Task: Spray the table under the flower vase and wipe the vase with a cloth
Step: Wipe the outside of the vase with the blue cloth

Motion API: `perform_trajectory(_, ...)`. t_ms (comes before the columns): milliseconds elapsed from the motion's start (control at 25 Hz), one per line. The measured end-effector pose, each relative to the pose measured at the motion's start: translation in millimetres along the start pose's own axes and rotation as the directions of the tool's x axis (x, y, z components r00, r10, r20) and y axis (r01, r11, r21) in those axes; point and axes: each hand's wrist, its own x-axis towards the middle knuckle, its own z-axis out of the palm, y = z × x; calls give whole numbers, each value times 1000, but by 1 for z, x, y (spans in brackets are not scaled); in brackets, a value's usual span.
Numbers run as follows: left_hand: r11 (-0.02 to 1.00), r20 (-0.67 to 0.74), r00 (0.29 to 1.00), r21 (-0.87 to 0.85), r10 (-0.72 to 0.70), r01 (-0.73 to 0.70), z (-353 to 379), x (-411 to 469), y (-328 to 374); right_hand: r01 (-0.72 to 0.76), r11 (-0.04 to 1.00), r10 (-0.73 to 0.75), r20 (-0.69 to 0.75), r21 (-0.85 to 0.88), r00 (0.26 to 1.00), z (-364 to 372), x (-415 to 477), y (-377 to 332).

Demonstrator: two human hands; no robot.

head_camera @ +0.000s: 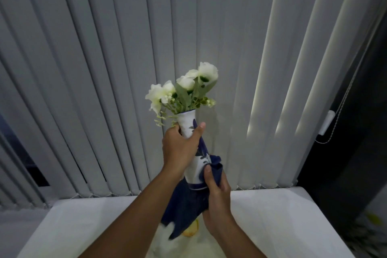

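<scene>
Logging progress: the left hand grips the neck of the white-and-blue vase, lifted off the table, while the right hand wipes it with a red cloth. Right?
Not quite: the head view shows a dark blue cloth, not red. Left hand grips the white-and-blue vase neck, lifted above the white table; right hand wipes.

1. Both bare forearms reach up and forward from the bottom edge of the view, above the desk's near edge.
2. The left hand (180,148) is raised higher, fingers curled closed, thumb stretched upward in a grip.
3. The right hand (216,192) sits lower and nearer, just beside the left wrist, fingers clenched, thumb pressing inward.
</scene>
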Motion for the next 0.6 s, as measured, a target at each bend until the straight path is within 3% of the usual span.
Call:
perform_trajectory(160,998,49,997,19,-64,63,-5,15,-18,78,941,-59,67,-329,996,-21,5,10)
perform_trajectory(320,996,176,981,48,-78,71,-2,15,-49,123,706,-34,139,-698,990,-63,28,7)
perform_trajectory(400,995,259,962,61,-90,76,1,12,-69,127,630,-33,136,-766,990,-83,34,2)
perform_trajectory(600,975,367,904,105,-219,194,15,-1,-136,107,652,25,163,-751,986,-114,16,-21)
